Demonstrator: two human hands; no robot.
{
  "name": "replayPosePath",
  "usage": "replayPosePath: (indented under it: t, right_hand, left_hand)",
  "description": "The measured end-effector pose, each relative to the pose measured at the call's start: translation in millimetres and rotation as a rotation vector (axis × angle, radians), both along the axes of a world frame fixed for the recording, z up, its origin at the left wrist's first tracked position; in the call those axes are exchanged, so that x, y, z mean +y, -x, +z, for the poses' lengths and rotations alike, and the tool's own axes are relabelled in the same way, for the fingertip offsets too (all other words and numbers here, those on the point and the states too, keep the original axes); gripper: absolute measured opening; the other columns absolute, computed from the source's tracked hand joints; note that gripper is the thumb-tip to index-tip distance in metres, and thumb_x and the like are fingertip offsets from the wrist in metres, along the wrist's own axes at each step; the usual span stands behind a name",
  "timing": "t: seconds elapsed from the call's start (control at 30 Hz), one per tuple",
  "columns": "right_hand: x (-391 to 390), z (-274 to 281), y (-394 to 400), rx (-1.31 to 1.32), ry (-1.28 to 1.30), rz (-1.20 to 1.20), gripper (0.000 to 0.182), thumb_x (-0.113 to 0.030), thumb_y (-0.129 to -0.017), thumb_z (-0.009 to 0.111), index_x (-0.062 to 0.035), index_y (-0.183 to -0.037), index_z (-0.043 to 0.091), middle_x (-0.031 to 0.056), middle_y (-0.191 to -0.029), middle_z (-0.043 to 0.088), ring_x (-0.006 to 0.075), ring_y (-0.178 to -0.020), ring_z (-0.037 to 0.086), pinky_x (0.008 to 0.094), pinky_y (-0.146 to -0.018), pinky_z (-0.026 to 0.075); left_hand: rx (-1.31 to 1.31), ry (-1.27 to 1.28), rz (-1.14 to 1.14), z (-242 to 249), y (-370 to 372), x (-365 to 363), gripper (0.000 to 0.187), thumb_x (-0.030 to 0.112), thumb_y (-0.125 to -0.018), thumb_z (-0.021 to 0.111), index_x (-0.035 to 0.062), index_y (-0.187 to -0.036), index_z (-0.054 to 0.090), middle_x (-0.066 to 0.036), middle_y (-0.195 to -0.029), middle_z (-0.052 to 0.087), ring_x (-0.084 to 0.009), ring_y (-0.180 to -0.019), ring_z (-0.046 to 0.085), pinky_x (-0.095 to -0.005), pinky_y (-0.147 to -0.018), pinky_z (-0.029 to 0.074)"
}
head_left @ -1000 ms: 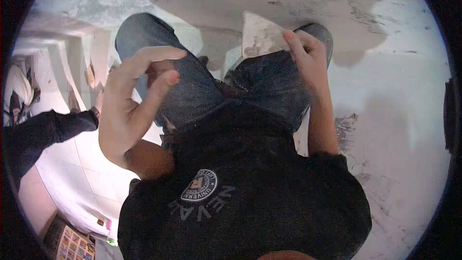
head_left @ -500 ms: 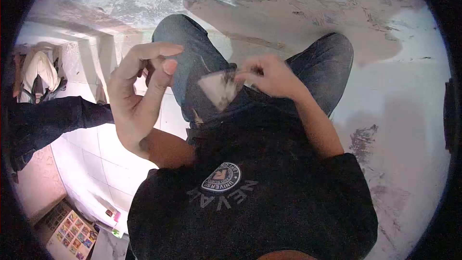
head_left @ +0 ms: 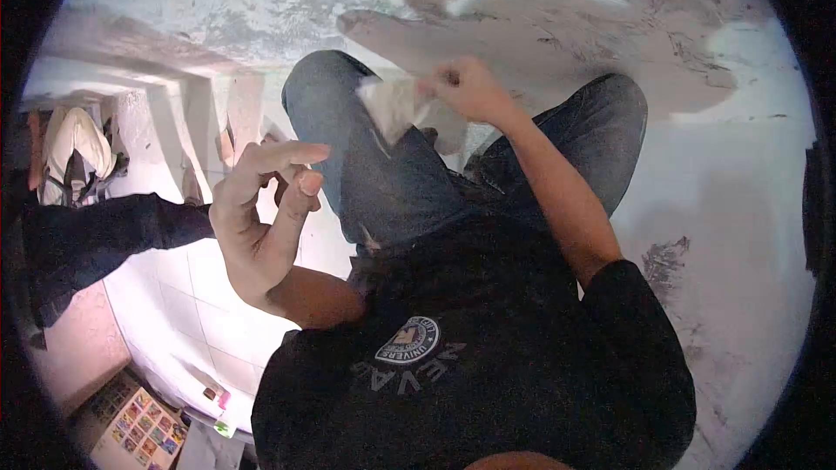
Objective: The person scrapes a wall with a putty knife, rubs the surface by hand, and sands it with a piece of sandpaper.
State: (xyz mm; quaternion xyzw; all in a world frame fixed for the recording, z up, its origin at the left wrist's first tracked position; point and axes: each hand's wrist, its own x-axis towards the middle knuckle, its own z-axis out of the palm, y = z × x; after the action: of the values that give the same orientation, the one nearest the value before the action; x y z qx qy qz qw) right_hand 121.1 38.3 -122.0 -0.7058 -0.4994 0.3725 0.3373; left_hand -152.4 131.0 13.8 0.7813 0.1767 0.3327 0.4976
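My left hand point(head_left: 268, 218) is raised at the left. Its index finger and thumb are bent towards each other, with a gap between their tips and nothing visible in it. Over my lap, my right hand point(head_left: 475, 91) pinches the corner of a thin pale piece point(head_left: 390, 109), blurred by motion; whether it is cloth or paper I cannot tell. The piece hangs to the left of my fingers, in front of my knee in jeans point(head_left: 331, 91).
A dark-clothed limb point(head_left: 113, 231) of another person reaches in from the left. Beyond it are pale-clothed legs point(head_left: 78, 148). A sheet of small colourful pictures point(head_left: 148, 431) lies at the lower left, near a small green and pink item point(head_left: 224, 418). Pale tiled floor point(head_left: 213, 305) shows.
My right hand has moved up and slightly left in the view, away from my body, carrying the pale piece. My left hand sits somewhat lower, its index finger and thumb still apart.
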Motion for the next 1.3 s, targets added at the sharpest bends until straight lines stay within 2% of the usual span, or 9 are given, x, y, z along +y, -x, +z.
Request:
replayPosePath:
  t: [0.1, 0.17, 0.23, 0.3, 0.37, 0.47, 0.63, 0.8, 1.3]
  right_hand:
    - [17, -7, -17, -0.417, -0.009, -0.364, 0.032, -0.036, -0.088, 0.069, -0.0046, -0.085, 0.073, -0.0011, -0.063, 0.057, 0.0123, -0.063, 0.051, 0.032, -0.06, 0.042]
    - [8, 21, 5, 0.325, 0.124, -0.111, 0.035, -0.039, -0.088, 0.066, -0.0043, -0.086, 0.073, 0.0099, -0.066, 0.063, 0.0218, -0.063, 0.058, 0.0372, -0.063, 0.046]
    - [12, -6, 8, -0.146, 0.032, -0.443, 0.038, -0.038, -0.088, 0.066, -0.0007, -0.085, 0.071, 0.02, -0.075, 0.066, 0.0377, -0.074, 0.064, 0.0462, -0.072, 0.049]
    - [-4, 1, 1, -0.181, -0.063, -0.712, 0.036, -0.038, -0.089, 0.065, -0.0019, -0.088, 0.07, 0.0192, -0.077, 0.065, 0.0348, -0.072, 0.062, 0.0455, -0.071, 0.048]
    - [-30, 16, -4, 0.027, -0.184, -0.582, 0.035, -0.034, -0.094, 0.062, -0.0017, -0.082, 0.065, 0.0043, -0.065, 0.057, 0.0156, -0.06, 0.051, 0.0347, -0.057, 0.043]
    - [-75, 71, 15, 0.521, -0.084, -0.496, 0.035, -0.036, -0.097, 0.059, -0.0074, -0.076, 0.06, -0.0045, -0.064, 0.05, 0.0061, -0.058, 0.043, 0.0267, -0.052, 0.036]
    - [-130, 84, 35, 0.798, -0.219, -0.514, 0.027, -0.031, -0.1, 0.057, -0.0077, -0.086, 0.06, -0.0043, -0.07, 0.055, 0.0041, -0.06, 0.044, 0.0216, -0.053, 0.034]
    - [-167, 120, 39, 0.796, -0.393, -0.526, 0.026, -0.027, -0.101, 0.054, -0.0036, -0.092, 0.061, -0.0018, -0.076, 0.058, 0.0063, -0.066, 0.05, 0.0239, -0.06, 0.042]
    - [-214, 168, -10, 0.449, -0.829, -0.626, 0.036, -0.029, -0.107, 0.036, -0.003, -0.09, 0.055, 0.0027, -0.078, 0.055, 0.0112, -0.073, 0.052, 0.0273, -0.069, 0.045]
  left_hand:
    - [0.066, -0.057, 0.052, 1, 3, 3, 0.015, 0.005, -0.088, 0.067, -0.0001, -0.102, 0.068, -0.003, -0.069, 0.057, -0.0085, -0.059, 0.051, -0.0225, -0.056, 0.036]
    - [0.08, -0.064, 0.042, 3, 10, 1, 0.014, 0.005, -0.089, 0.066, -0.0002, -0.102, 0.068, -0.003, -0.069, 0.056, -0.0084, -0.059, 0.05, -0.0223, -0.056, 0.036]
    - [0.082, -0.083, 0.037, -3, 2, 0, 0.014, 0.006, -0.089, 0.065, -0.0008, -0.102, 0.067, -0.003, -0.069, 0.056, -0.0083, -0.058, 0.05, -0.0223, -0.055, 0.035]
    - [0.045, -0.021, 0.026, -13, 13, 2, 0.017, 0.011, -0.089, 0.067, -0.0017, -0.101, 0.065, -0.004, -0.07, 0.056, -0.009, -0.059, 0.049, -0.0234, -0.057, 0.037]
    - [0.009, 0.01, -0.007, -13, 8, 0, 0.023, 0.015, -0.087, 0.07, -0.0025, -0.1, 0.064, -0.003, -0.071, 0.056, -0.0104, -0.061, 0.047, -0.0256, -0.062, 0.039]
    - [0.095, -0.113, 0.029, -2, -23, -16, 0.028, 0.018, -0.082, 0.075, -0.0001, -0.101, 0.064, -0.006, -0.077, 0.056, -0.0164, -0.072, 0.047, -0.0348, -0.078, 0.042]
    - [-0.001, -0.653, -0.13, 24, -106, -64, 0.049, 0.023, -0.069, 0.083, 0.0068, -0.112, 0.064, -0.015, -0.117, 0.06, -0.0346, -0.116, 0.055, -0.0468, -0.097, 0.038]
    - [0.289, -0.996, -0.476, 61, -153, -111, 0.065, 0.031, -0.068, 0.081, 0.0203, -0.128, 0.06, -0.007, -0.139, 0.052, -0.028, -0.132, 0.045, -0.0536, -0.107, 0.029]
    - [-0.191, -1.776, -0.815, 136, -306, -145, 0.027, 0.023, -0.073, 0.059, 0.0086, -0.095, 0.062, -0.004, -0.095, 0.058, -0.0224, -0.104, 0.056, -0.0467, -0.103, 0.039]
